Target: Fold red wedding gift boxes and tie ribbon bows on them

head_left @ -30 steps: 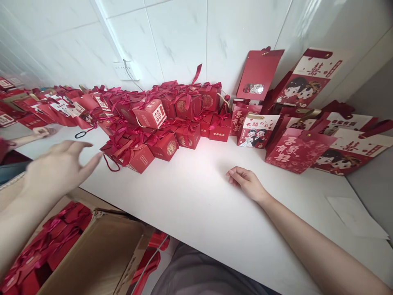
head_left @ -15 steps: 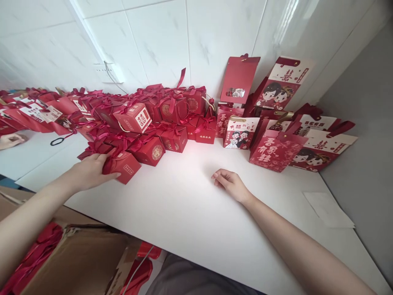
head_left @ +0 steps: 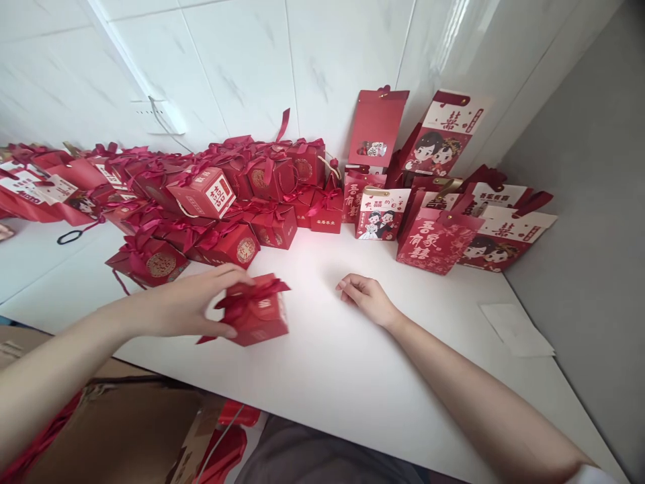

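Observation:
My left hand (head_left: pixel 194 302) grips a red gift box (head_left: pixel 259 319) by its near side, thumb below and fingers over the top. A dark red ribbon bow is tied on the box, which is slightly blurred. My right hand (head_left: pixel 367 296) rests on the white table (head_left: pixel 347 383), its fingers loosely curled in, and nothing shows in them. Behind the held box stand more red ribbon-tied boxes, among them one with a gold round emblem (head_left: pixel 161 263) at the left end and another (head_left: pixel 244 249) beyond my left fingers.
Red and white paper gift bags (head_left: pixel 436 242) stand at the back right by a grey panel (head_left: pixel 579 202). White paper (head_left: pixel 519 329) lies near it. A black ring (head_left: pixel 69 236) lies at left, near another person's hand (head_left: pixel 5 232). Below the table edge is an open cardboard box (head_left: pixel 136 430).
My left hand has taken a red gift box from the front left of the group and moved it right, turning it. My right hand keeps its curled pose. The view has shifted slightly.

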### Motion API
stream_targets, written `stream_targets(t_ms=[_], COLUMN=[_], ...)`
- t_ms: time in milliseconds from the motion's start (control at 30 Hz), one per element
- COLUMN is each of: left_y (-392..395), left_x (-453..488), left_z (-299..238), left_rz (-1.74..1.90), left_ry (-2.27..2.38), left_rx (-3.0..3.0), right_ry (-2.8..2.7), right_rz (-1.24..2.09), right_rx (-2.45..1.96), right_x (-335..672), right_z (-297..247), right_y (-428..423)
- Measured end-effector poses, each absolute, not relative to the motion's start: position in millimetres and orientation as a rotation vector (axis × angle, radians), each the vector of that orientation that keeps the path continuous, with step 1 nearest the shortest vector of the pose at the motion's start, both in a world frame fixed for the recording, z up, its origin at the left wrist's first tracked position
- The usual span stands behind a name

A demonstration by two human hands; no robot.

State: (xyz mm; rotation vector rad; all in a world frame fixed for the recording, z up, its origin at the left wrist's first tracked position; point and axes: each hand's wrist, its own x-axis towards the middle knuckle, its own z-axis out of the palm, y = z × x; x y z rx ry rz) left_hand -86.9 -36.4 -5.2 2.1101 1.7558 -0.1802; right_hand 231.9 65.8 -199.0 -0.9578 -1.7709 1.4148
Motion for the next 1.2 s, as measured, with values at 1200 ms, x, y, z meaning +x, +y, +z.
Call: stream_targets(t_ms=[1200], left_y=[26.2], left_x=[-30.9], left_z=[-89.3], left_rz=[0.779], left_ry=[1.171], left_rx=[2.155], right_ry=[-2.032], right_rz=[-0.239], right_rx=[-0.133], right_x=[216.5], right_z=[-158.3], right_y=[15.0])
